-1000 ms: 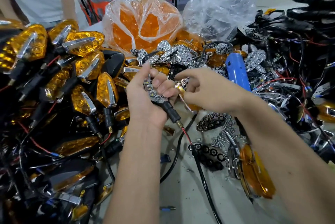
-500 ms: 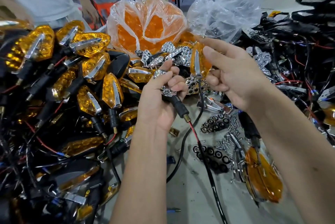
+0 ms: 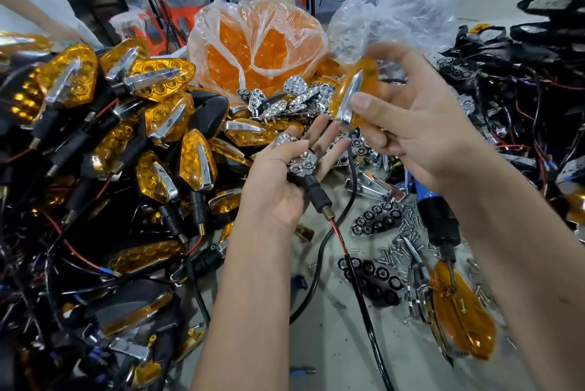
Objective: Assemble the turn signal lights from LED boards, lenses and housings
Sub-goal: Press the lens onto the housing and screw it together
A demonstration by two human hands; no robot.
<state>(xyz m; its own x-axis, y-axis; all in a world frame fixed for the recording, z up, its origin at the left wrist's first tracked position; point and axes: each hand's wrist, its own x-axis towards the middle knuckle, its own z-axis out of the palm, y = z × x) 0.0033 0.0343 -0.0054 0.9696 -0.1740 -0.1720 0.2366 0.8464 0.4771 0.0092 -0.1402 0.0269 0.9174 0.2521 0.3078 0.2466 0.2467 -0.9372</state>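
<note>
My left hand (image 3: pixel 278 181) holds a black housing with a chrome LED reflector (image 3: pixel 299 166) lying in its palm; the fingers are loosened and stretched forward. The housing's threaded stem (image 3: pixel 318 197) sticks out toward the lower right, with red and black wires (image 3: pixel 342 242) trailing down. Just above and right of it, my right hand (image 3: pixel 421 125) pinches an amber lens with a chrome strip (image 3: pixel 354 96) between thumb and fingers. The lens hangs close above the left hand's fingertips, apart from the housing.
A big heap of finished amber turn signals (image 3: pixel 133 125) fills the left. A plastic bag of amber lenses (image 3: pixel 256 45) stands behind, chrome reflectors (image 3: pixel 291 96) before it. A blue electric screwdriver (image 3: pixel 433 213), screws (image 3: pixel 399 248), black reflector inserts (image 3: pixel 373 276) and loose lenses (image 3: pixel 459 321) lie at right.
My right hand picked an amber lens from the pile, lifted it and tilted it over the housing. My left hand's fingers opened out from a closed grip.
</note>
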